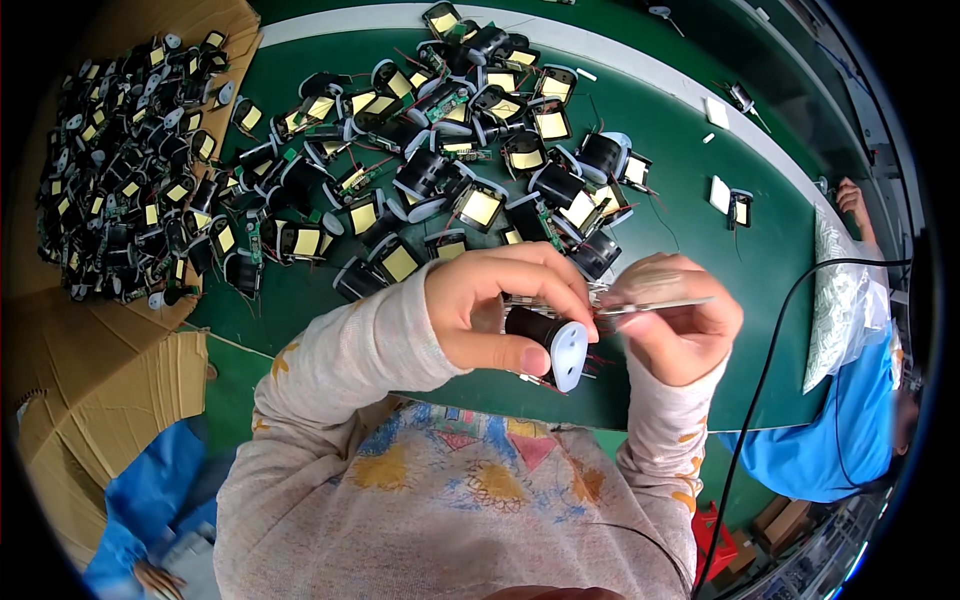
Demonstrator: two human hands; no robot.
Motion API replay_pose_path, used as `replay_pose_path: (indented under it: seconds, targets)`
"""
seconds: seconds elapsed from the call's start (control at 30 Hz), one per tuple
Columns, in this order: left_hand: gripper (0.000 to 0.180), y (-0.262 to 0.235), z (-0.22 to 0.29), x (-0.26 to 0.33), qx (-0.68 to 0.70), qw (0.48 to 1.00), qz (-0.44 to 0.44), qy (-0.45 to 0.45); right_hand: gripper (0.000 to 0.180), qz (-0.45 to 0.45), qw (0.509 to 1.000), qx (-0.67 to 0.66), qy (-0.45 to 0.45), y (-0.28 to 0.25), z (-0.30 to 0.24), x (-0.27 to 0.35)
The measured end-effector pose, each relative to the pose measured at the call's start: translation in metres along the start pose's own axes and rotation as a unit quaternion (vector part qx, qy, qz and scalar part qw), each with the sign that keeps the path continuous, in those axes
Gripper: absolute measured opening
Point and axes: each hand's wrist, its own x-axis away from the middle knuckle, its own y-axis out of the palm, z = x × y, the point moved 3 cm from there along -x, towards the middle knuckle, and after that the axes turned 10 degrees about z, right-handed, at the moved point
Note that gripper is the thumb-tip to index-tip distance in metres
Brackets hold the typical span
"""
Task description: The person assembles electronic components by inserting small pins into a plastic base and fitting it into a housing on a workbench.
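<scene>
Fingers of the left hand (470, 300) are closed around a black cylindrical unit (527, 324), thumb along its near side, the others arched over the top. Right hand (697, 330): thumb and fingers pinched on a slim metal tool (672, 303), likely tweezers; blur there, so exact kind unsure.

Step in hand, as I judge it: fine tool work on the unit's upper right side, close to the left fingertips. To do it well: keep the left grip firm but not crushing, thumb clear of the tool's tip; brace one hand lightly against the other; bring the tip in at a shallow angle; don't snag or tug the thin red wires (597, 362). Contact between tip and unit: cannot tell, fingers cover it.

Position: unit sits within the left grasp, between thumb and fingers, just left of and slightly below the right fingertips. Its pale grey end cap (569, 356) projects beyond the left thumb tip, facing right and toward the wearer.

Around: loose heap of similar units with yellow pads (480, 207) beyond the left fingers, on a green tabletop (735, 275). More fill a cardboard box (236, 62) well off to their left. Clear bag of small white pieces (838, 290) well right of the right fingers.
</scene>
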Motion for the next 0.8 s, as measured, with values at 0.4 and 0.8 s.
replay_pose_path:
  seconds: [0.4,0.8]
  targets:
    - [0.042,-0.003,-0.002,0.007,-0.191,0.957,0.129,0.176,0.017,0.078,0.965,0.143,-0.204,-0.002,-0.05,0.011]
    - [0.031,0.0,0.002,0.008,-0.248,0.927,0.157,0.233,0.026,-0.016,0.953,0.2,-0.228,0.007,-0.057,0.015]
